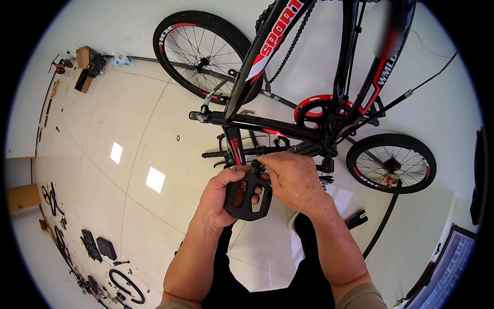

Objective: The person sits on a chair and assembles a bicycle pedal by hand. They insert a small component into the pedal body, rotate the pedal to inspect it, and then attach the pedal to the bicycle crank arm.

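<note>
A black bicycle pedal [246, 213] with an open cage sits between my hands at the middle. My left hand [217, 198] wraps round its left side, and some fingertips show through the cage openings. At the pedal's upper end, my right hand [296, 180] is closed with thumb and forefinger pinched at the dark axle [256, 165]; the fingers cover part of it. Just beyond the hands stands a black bicycle frame [278, 123] with red and white markings. Its red-edged chainring [313, 99] is above my right hand.
A bicycle wheel [177, 23] leans at the back left, another wheel [429, 170] at the right. Loose chain [294, 49] hangs by the frame. On the left floor lie a black curved tube [125, 286], dark pads [106, 248] and several small parts. Boxes [83, 56] stand far left.
</note>
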`<state>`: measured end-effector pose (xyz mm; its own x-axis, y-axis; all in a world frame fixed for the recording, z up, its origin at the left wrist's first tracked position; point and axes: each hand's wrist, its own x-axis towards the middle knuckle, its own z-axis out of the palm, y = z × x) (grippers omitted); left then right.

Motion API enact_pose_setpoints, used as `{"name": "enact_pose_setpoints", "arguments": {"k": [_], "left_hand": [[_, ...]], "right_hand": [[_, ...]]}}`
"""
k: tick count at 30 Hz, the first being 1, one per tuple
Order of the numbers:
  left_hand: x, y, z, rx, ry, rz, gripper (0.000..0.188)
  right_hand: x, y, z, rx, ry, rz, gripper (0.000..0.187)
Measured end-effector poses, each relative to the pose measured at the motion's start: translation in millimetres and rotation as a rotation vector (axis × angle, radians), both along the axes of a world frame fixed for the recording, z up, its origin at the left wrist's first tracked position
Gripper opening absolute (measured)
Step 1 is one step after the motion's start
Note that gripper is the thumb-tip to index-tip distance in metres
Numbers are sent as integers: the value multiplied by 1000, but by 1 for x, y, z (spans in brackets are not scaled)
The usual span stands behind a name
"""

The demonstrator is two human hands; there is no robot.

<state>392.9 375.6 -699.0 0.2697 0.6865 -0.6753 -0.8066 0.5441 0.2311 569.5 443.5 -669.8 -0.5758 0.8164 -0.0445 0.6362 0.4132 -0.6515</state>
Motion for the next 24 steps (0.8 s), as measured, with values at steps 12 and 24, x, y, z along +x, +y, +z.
{"name": "enact_pose_setpoints", "arguments": {"k": [12, 24], "left_hand": [[-7, 5, -2, -91, -134, -3, 42], [-7, 19, -10, -66, -201, -91, 33]], "right_hand": [[1, 3, 5, -16, 150, -51, 21], [1, 4, 7, -32, 197, -58, 20]]}}
